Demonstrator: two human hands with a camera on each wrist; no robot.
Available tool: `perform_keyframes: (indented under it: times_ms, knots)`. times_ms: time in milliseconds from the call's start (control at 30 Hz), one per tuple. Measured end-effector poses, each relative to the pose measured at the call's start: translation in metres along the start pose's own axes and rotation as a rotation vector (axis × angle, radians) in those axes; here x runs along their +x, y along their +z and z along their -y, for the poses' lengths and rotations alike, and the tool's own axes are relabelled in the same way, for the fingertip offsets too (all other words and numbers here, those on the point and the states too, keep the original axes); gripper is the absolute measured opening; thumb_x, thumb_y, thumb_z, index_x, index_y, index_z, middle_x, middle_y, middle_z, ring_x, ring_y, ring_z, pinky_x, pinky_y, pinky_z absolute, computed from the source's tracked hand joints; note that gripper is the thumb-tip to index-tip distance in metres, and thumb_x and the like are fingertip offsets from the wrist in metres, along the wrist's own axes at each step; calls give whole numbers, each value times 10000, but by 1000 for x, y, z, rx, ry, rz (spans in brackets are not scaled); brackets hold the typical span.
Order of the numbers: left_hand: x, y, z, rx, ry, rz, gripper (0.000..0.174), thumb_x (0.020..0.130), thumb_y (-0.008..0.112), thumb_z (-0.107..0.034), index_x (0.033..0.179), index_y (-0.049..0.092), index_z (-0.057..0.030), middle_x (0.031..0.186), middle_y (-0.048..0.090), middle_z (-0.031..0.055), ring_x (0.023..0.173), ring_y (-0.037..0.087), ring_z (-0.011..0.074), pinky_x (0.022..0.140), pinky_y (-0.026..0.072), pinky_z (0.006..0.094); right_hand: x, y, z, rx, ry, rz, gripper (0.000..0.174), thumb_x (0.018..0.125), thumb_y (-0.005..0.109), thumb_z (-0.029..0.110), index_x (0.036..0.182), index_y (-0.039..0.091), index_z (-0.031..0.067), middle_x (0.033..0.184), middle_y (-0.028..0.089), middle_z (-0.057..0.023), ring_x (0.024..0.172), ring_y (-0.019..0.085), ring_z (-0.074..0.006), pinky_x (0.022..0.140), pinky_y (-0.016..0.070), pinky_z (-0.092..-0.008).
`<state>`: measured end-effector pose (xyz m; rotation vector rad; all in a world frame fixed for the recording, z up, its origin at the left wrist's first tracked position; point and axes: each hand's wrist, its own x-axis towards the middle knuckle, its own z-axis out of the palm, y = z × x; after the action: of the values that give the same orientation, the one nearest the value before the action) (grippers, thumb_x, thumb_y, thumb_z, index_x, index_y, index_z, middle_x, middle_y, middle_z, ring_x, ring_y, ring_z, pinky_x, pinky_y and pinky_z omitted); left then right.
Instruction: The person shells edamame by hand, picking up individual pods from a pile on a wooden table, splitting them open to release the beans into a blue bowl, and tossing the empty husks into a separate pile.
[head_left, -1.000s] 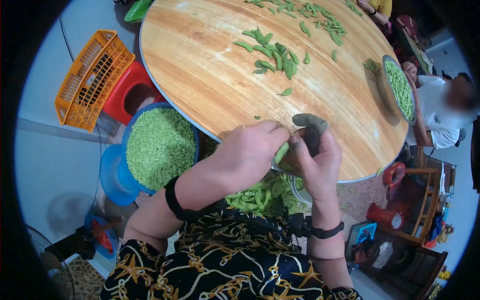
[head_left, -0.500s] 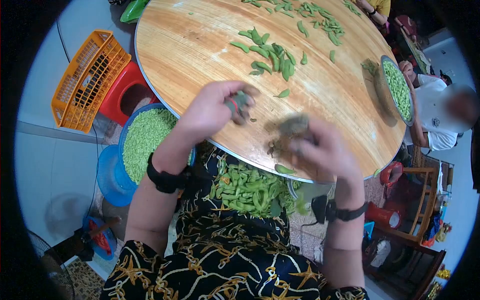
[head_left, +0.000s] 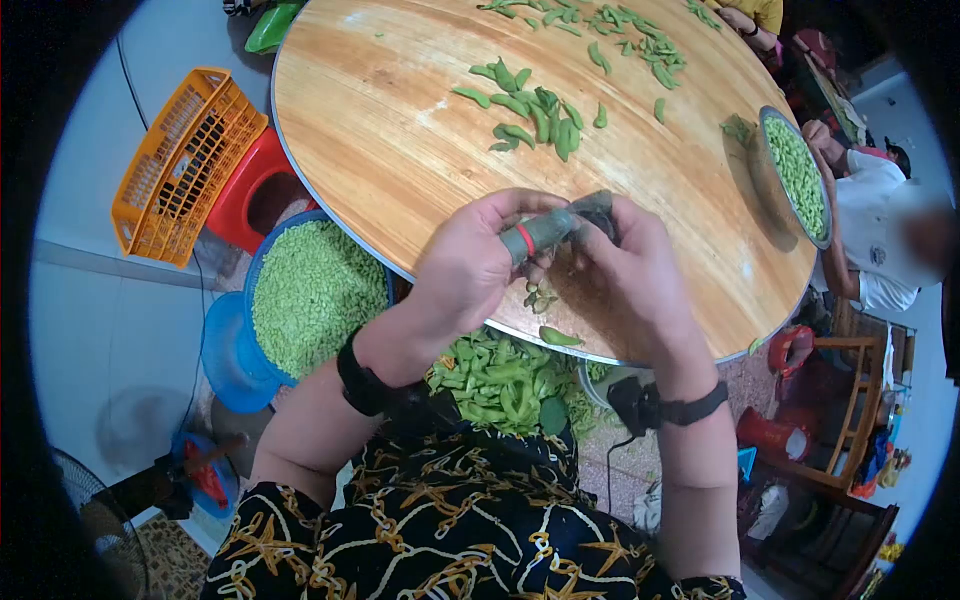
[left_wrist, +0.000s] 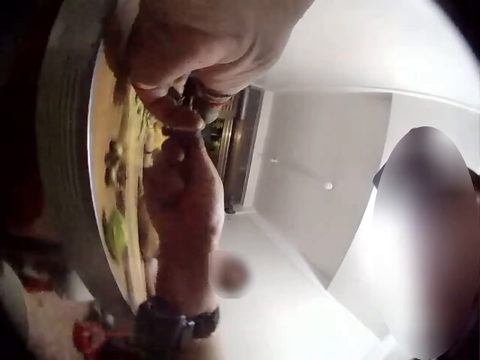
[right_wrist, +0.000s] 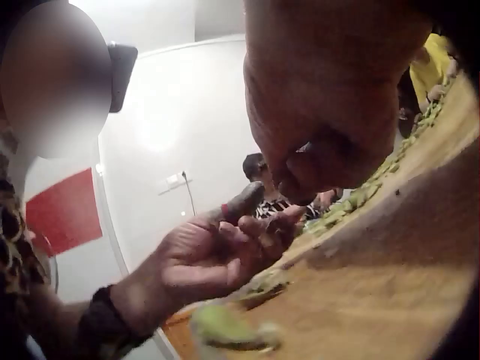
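Note:
My left hand (head_left: 462, 262) is over the near part of the round wooden table (head_left: 390, 130). A grey-green finger cover (head_left: 530, 236) with a red band sits on its thumb, which points to the right. From the right, my right hand (head_left: 645, 265) meets it, and its dark-covered thumb and finger pinch the tip of that cover. In the right wrist view the left hand (right_wrist: 206, 255) lies palm up with loosely bent fingers. Below the hands are small husk scraps (head_left: 540, 297) and a green soybean pod (head_left: 560, 337) near the table's rim. Pods (head_left: 500, 380) fill my lap.
A pile of pods (head_left: 540, 115) lies farther out on the table. At left stands a blue basin (head_left: 318, 290) of shelled beans, near a red stool (head_left: 245, 195) and an orange crate (head_left: 180, 165). A person in white sits at right behind a metal bowl (head_left: 795, 180) of beans.
A second ago both hands were together at a pod. They parted, the pod came to lie near the rim, and now they have met again at the left thumb's cover.

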<state>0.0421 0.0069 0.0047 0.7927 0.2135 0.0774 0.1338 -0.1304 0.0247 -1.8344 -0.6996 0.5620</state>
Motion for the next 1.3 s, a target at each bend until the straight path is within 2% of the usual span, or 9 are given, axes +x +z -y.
perform_keyframes:
  times_ms: [167, 533, 733, 833, 967, 1033, 1167, 1233, 1300]
  knots:
    - [-5, -1, 14, -55, 39, 42, 123, 864, 540, -85, 961, 573, -17, 804, 578, 23, 589, 445, 44, 508, 331, 176, -31, 4, 13, 262, 192, 82, 225, 906, 517, 225, 808, 537, 23, 605, 498, 34, 546, 431, -42, 479, 346, -205]
    - [-21, 16, 19, 129, 93, -25, 115, 829, 503, -15, 930, 558, -25, 847, 572, 22, 664, 512, 65, 552, 379, 169, -54, 8, 0, 747, 187, 212, 201, 942, 412, 174, 865, 529, 30, 628, 499, 16, 485, 372, -26, 457, 311, -177]
    - [-23, 9, 15, 0, -46, 215, 112, 858, 552, -68, 960, 543, -24, 832, 590, 27, 694, 563, 78, 604, 428, 190, -63, 4, 3, 1057, 358, 263, 143, 935, 435, 142, 915, 529, 35, 655, 514, -2, 436, 336, -17, 390, 244, -148]
    - [-19, 2, 23, -15, -13, 255, 131, 844, 582, -77, 962, 544, -36, 839, 582, 23, 713, 554, 76, 616, 434, 199, -60, 8, -3, 904, 304, 196, 144, 927, 457, 140, 886, 539, 30, 654, 522, 0, 439, 337, -15, 393, 251, -158]
    - [-17, 10, 29, 774, 362, -46, 102, 819, 552, -31, 921, 539, -33, 837, 524, -3, 713, 472, 57, 615, 404, 186, -54, 16, -4, 202, 78, -88, 101, 866, 484, 103, 870, 563, 41, 603, 523, 9, 453, 401, -37, 410, 300, -178]
    - [-15, 15, 26, 805, 376, -71, 149, 803, 527, -6, 948, 549, -29, 841, 535, -5, 686, 471, 49, 585, 400, 183, -48, 13, -11, 206, 39, -83, 101, 844, 484, 102, 864, 566, 46, 583, 518, 4, 444, 413, -49, 400, 308, -191]
    - [-12, 12, 22, 633, 281, -53, 226, 801, 462, 63, 1003, 548, 12, 878, 579, 24, 703, 513, 63, 622, 425, 192, -40, 6, -7, 743, 341, 35, 120, 849, 484, 123, 832, 575, 47, 574, 503, 10, 404, 376, -51, 361, 277, -205]
    - [-4, 9, 27, 592, 305, -87, 198, 801, 465, 17, 974, 559, -6, 762, 535, -11, 624, 449, 31, 541, 362, 171, -37, 2, -4, 598, 288, 67, 136, 850, 498, 135, 840, 586, 31, 595, 541, -22, 438, 446, -74, 402, 353, -226]
    - [-3, -15, 21, 605, 267, -49, 378, 690, 351, 132, 957, 582, -4, 866, 582, -3, 663, 490, 41, 593, 406, 176, -31, 2, 1, 102, -62, 112, 171, 835, 528, 166, 847, 592, 8, 645, 597, -89, 527, 552, -158, 512, 449, -302]
